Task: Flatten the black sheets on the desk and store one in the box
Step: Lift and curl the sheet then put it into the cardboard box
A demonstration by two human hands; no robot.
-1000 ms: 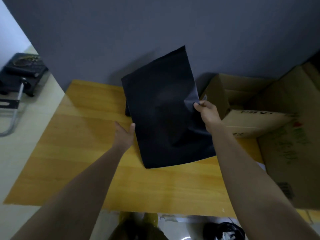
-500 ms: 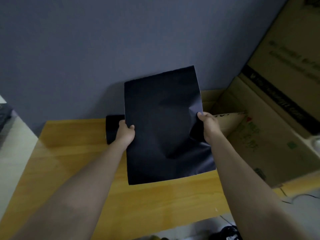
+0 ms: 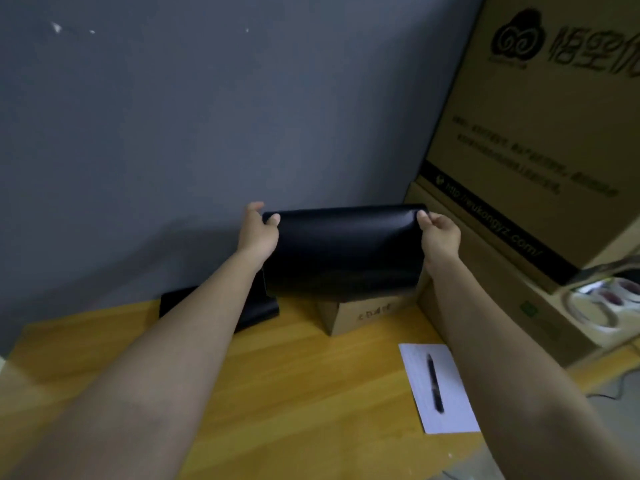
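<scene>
While both hands pinch its top corners, left hand and right hand, the black sheet hangs in the air, long side across; the box sits right below, so probably straight down.

1. A plain grey-blue wall fills most of the view, with a few small pale specks near its upper left.
2. A wooden table with a yellow-brown grained top stands right against the wall.
3. On the right, large stacked cardboard cartons rise beside the wall; the upper one carries a dark printed logo, lines of text and a black band with a web address.
4. A pale strip of floor shows at the far left edge, past the table.
5. The light is dim and even, and soft shadows fall on the wall just above the table.
</scene>
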